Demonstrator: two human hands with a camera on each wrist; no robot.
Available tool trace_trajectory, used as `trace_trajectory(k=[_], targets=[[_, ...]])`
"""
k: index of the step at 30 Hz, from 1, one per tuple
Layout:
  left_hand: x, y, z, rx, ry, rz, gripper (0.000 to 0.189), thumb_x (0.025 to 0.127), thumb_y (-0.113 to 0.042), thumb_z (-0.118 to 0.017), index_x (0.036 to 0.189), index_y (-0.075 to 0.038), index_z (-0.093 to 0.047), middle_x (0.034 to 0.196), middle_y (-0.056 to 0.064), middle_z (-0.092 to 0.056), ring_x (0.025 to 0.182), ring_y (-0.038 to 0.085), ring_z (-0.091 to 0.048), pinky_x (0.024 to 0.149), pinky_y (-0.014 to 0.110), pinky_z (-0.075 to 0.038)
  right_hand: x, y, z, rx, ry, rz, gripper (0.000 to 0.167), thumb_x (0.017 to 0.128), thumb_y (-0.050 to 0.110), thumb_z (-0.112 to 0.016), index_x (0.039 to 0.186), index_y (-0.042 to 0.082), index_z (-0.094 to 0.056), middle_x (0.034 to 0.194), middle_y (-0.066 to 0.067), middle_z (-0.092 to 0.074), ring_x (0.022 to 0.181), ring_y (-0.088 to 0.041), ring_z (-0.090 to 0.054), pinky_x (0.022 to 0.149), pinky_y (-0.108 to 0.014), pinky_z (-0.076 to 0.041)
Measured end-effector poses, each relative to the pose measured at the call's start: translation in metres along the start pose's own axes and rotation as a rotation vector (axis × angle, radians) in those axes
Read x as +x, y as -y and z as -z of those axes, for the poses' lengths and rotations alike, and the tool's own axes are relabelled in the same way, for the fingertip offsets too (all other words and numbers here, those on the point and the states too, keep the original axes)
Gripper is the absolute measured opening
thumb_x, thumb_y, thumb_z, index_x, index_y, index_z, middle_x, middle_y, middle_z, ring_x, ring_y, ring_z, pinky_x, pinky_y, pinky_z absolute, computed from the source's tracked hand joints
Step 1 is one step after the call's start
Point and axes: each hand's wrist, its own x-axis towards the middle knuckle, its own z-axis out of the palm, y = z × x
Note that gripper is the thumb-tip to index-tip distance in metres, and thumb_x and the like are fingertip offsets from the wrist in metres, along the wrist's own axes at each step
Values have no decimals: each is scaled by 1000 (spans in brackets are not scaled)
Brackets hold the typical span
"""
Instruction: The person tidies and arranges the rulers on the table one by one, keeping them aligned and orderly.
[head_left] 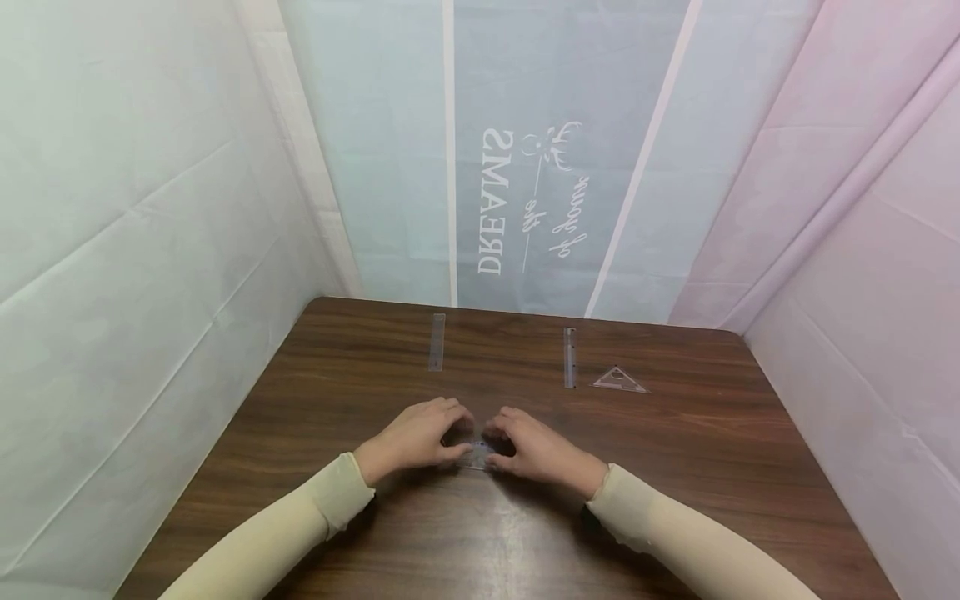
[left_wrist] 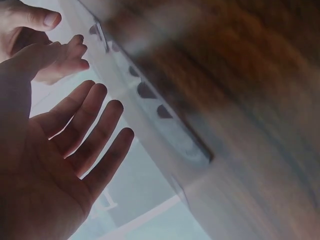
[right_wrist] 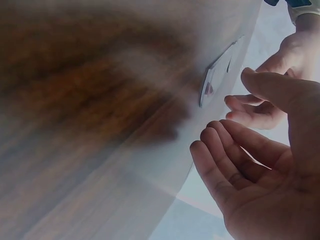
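A small, clear flat plastic piece [head_left: 478, 455] lies on the table between the two hands, its outer ends partly covered by them. My left hand [head_left: 416, 435] is at its left side, thumb tip right at the piece. On the opposite side is my right hand [head_left: 542, 448], its thumb overlapping the piece's right end in the head view. In the left wrist view the left fingers [left_wrist: 102, 122] are spread and nearly straight, with nothing gripped. Palm and relaxed fingers [right_wrist: 202, 157] of the right hand show in the right wrist view, also holding nothing.
Farther back on the brown wooden table [head_left: 697, 458] lie two clear rulers, a left ruler [head_left: 437, 342] and a right ruler [head_left: 570, 358]. A clear set square [head_left: 621, 386] lies right of them. Pale cloth walls [head_left: 187, 208] stand around the table.
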Motion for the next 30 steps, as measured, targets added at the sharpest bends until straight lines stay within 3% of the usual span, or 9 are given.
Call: trace_trajectory(k=[6, 13, 23, 30], targets=[[4, 10, 12, -37, -17, 49, 41, 102, -43, -75, 131, -15, -71, 123, -1, -69, 111, 17, -67, 91, 40, -59, 10, -1, 1, -16, -27, 6, 47, 97, 29, -84, 131, 0, -69, 116, -9, -67, 106, -22, -66, 92, -41, -58], [9, 29, 26, -82, -54, 123, 44, 103, -42, -74, 135, -12, -69, 129, 5, -69, 119, 25, -67, 94, 47, -58, 27, 1, 8, 49, -15, -18, 62, 96, 32, -84, 141, -5, -62, 129, -17, -64, 119, -30, -64, 99, -48, -56], [24, 62, 29, -268, -67, 211, 47, 106, -38, -71, 141, -7, -65, 137, 10, -64, 129, 32, -62, 104, 53, -54, 53, -5, 13, 97, 13, -73, 68, 99, 35, -81, 149, -4, -56, 140, -21, -60, 133, -35, -57, 109, -52, -51], [34, 91, 30, -348, -96, 279, 49, 107, -36, -69, 143, -4, -63, 142, 17, -59, 133, 38, -57, 110, 59, -48, 77, -14, 15, 80, 4, -103, 71, 99, 38, -80, 150, -4, -55, 143, -20, -58, 135, -34, -56, 110, -51, -51]])
